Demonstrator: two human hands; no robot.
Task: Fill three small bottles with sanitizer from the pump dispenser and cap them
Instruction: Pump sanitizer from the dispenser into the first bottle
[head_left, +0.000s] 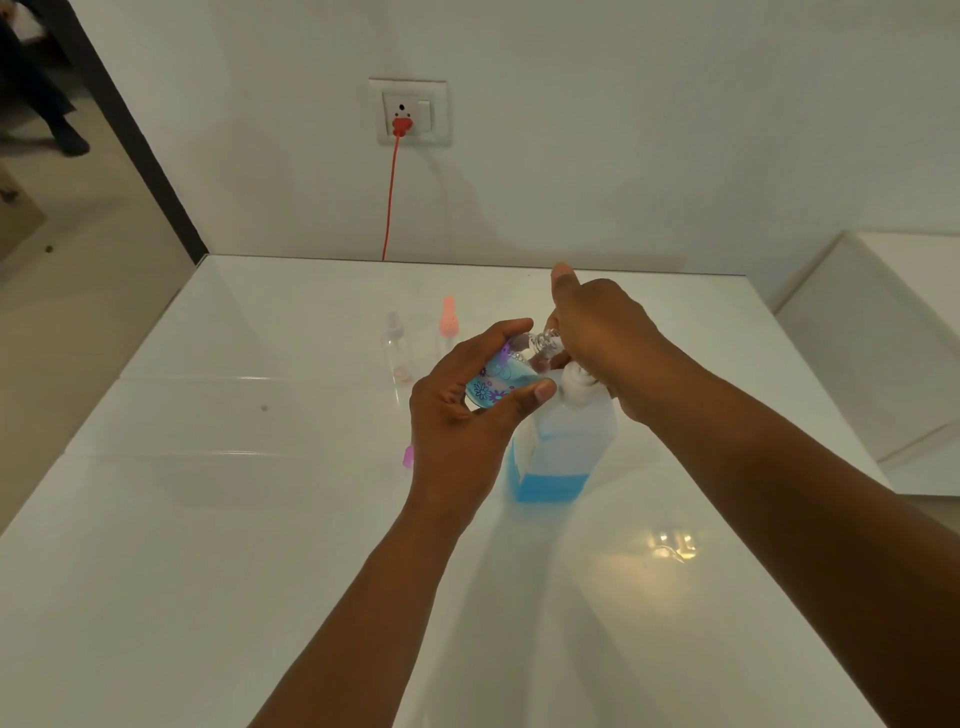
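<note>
Left hand (467, 410) curled, gripping; right hand (602, 343) pressing, thumb raised.

This looks like a plain room in a home or small office. A glossy white tabletop (208, 519) stands against a bare white wall (623, 130) that carries a socket plate (410, 111) with a red plug (401, 126) and a red cord (390, 197) hanging down. A dark door frame (140, 130) at the left opens onto a tiled floor (78, 218), and a low white cabinet (883, 338) stands at the right.
</note>
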